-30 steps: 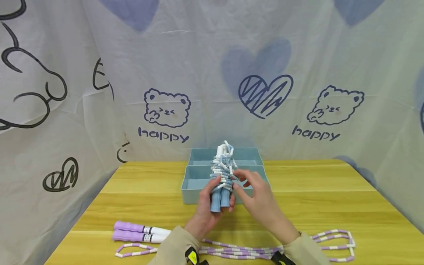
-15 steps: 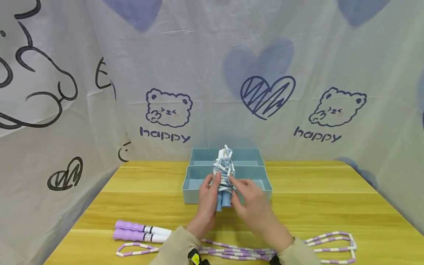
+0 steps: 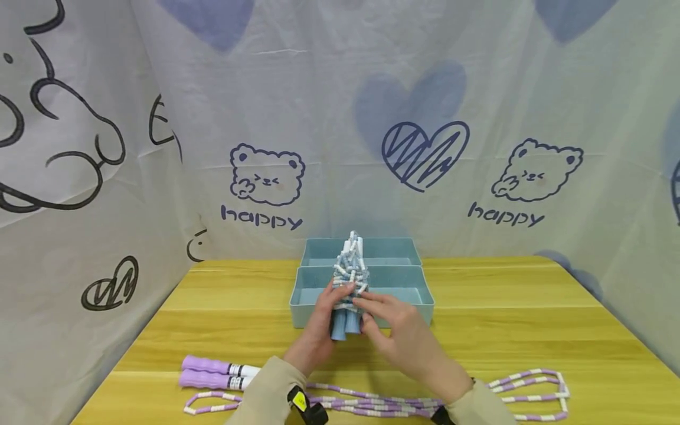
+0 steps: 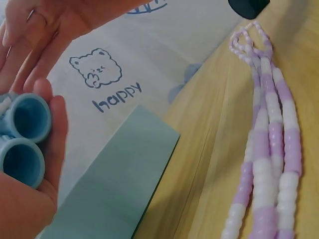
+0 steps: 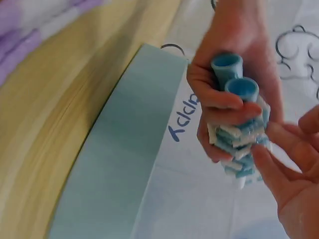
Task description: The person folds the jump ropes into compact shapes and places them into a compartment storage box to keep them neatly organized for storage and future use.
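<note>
A blue-and-white beaded jump rope (image 3: 350, 268), wound around its two handles, is held upright over the table in front of the box. My left hand (image 3: 313, 333) grips it from the left, thumb across the beads and fingers wrapped behind. The hollow ends of the light blue handles (image 5: 242, 89) point toward me, below the windings. From the right, my right hand (image 3: 409, 339) lays its fingers over the lower coils. In the right wrist view its thumb (image 5: 271, 172) and forefinger pinch at the beads' edge. The white handle tips are partly hidden by the coils.
Behind the hands stands an open light blue box (image 3: 414, 313), its lid (image 3: 361, 251) tipped back. A purple-and-white jump rope (image 3: 382, 407) lies stretched along the near table, its purple handles (image 3: 204, 379) at left; my sleeves cover parts. A printed cloth (image 3: 340, 118) hangs behind.
The wound rope has shifted slightly left and turned in my left hand. My right fingers have moved from the coils' right side to lie across their front, lower down.
</note>
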A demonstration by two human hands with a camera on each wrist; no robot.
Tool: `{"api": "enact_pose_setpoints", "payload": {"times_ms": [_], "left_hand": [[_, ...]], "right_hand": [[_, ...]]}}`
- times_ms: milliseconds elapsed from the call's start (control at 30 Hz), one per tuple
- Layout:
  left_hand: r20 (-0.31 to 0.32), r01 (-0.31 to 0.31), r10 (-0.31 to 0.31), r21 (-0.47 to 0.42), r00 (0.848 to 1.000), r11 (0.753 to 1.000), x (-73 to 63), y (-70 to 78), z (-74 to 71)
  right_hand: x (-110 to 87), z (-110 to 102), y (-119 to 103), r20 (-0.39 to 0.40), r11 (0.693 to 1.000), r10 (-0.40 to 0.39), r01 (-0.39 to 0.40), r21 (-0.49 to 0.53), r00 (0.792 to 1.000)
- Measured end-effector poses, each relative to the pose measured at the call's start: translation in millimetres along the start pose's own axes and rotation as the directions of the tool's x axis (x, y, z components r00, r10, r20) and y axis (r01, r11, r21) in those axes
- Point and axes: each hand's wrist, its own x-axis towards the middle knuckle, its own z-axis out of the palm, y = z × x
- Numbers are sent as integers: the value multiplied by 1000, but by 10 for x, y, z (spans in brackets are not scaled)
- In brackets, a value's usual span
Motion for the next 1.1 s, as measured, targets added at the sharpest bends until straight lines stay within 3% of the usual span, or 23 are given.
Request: {"api": "enact_pose_setpoints", "payload": {"times_ms": [133, 233, 333, 500, 633, 700, 800, 933, 1100], "left_hand": [[100, -33, 40, -65, 994, 997, 23, -8, -32], [134, -35, 43, -61, 990, 998, 15, -10, -34], [177, -32, 38, -39, 983, 999, 3, -6, -24], [271, -20, 20, -1, 962, 1000, -9, 6, -14], [343, 8, -14, 18, 939, 1000, -20, 0, -24], [353, 20, -28, 25, 935, 999, -14, -13, -26], [294, 39, -46, 30, 955, 999, -15, -45, -18], [144, 50, -55, 38, 988, 998, 2, -93, 22], [-22, 37, -36, 77, 999, 996, -3, -123, 16]], "right_hand": [[-3, -44, 55, 32, 980, 96, -100, 170, 995], [3, -59, 69, 22, 970, 126, -127, 208, 992], [37, -89, 82, -68, 980, 117, -104, 170, 991], [125, -247, 159, -248, 993, 121, -113, 46, 961], [146, -328, 240, -236, 989, 134, -146, -33, 962], [137, -324, 266, -212, 987, 138, -151, -47, 968], [106, -263, 265, -196, 989, 137, -145, -28, 971], [54, -106, 223, -188, 995, 89, -95, -22, 978], [-36, 128, 135, -115, 992, -7, -8, -128, 993]]}}
